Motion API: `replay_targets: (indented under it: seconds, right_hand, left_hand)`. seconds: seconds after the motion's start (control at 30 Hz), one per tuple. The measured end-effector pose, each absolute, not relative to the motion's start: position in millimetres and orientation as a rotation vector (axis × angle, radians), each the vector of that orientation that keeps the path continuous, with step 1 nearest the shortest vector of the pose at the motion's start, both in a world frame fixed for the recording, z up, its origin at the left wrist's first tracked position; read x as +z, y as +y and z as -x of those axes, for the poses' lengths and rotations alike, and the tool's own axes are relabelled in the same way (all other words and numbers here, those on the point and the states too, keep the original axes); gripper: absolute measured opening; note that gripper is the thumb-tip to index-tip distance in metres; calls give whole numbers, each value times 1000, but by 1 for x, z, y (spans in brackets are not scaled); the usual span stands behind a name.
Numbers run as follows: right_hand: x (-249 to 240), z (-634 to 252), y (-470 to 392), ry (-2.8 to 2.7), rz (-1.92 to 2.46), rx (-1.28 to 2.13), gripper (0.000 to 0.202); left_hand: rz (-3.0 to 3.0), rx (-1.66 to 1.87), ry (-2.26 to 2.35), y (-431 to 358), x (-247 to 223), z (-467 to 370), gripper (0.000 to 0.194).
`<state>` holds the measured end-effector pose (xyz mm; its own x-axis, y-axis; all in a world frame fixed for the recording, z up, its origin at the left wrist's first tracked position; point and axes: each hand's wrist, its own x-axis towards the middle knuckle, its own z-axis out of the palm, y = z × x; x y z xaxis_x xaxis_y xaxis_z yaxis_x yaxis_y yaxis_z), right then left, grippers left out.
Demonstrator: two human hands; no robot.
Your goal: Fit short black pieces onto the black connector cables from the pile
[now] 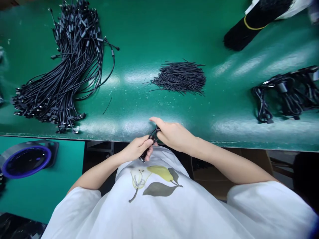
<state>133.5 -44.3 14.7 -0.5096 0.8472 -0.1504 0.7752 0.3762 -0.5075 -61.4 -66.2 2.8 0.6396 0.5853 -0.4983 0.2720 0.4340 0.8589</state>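
Observation:
A black cable (152, 134) is looped between my hands at the front edge of the green table. My left hand (139, 148) is closed around it, thumb on top, with a metal-tipped connector (142, 159) poking out below. On the other side my right hand (174, 133) grips the loop's upper part, its index finger stretched out over the table edge. What the right fingertips pinch is partly hidden. Straight ahead lies a heap of short black twist ties (180, 78).
At the left sprawls a large bundle of black cables (74, 66) with connectors. Several coiled cables (286, 96) sit at the right, below a thick black bundle (245, 30) with a yellow band. One loose tie (107, 106) lies left of the heap. A blue-rimmed round object (47, 156) stands lower left.

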Motion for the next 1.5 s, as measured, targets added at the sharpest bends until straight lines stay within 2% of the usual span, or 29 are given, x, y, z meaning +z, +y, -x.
replay_targets:
  seconds: [0.2,0.33,0.4,0.5,0.6,0.87,1.03,1.13,1.23,1.33,1.43,1.5]
  right_hand:
    - [18,-141,-48,-2477,1377,951,27]
    - [20,-145,-48,-2455,1371,947,21]
    - [24,-151,-45,-2413,1286,1066,21]
    - [33,-163,-39,-2346,968,1488,26]
    - [34,-170,-38,-2234,801,1709,42]
    - [17,-156,-50,-2169,1129,1323,35]
    - [21,-156,-53,-2356,1242,728,31]
    - [21,-158,-56,-2332,1227,506,26]
    - [17,-162,-60,-2238,1223,467,23]
    - [15,-167,-61,-2204,1177,588,17]
    - [17,-169,-59,-2193,1124,707,23]
    - [20,-165,-57,-2238,1143,628,22]
  left_hand:
    - [-917,304,849,-83,1,63,44]
    - [-770,360,816,-90,0,65,40]
    - [-707,367,789,-91,2,64,40]
    - [-613,341,784,-90,6,62,40]
    - [-602,363,831,-87,7,59,41]
    - [-667,376,848,-78,6,59,48]
    - [-552,426,842,-71,6,59,47]
    - [-563,460,819,-65,6,66,52]
    - [-758,493,860,-61,7,77,49]
    - [-1169,565,1071,-60,10,85,43]
    - [-1501,573,1229,-61,13,87,49]
    - [-1609,544,1228,-61,13,86,52]
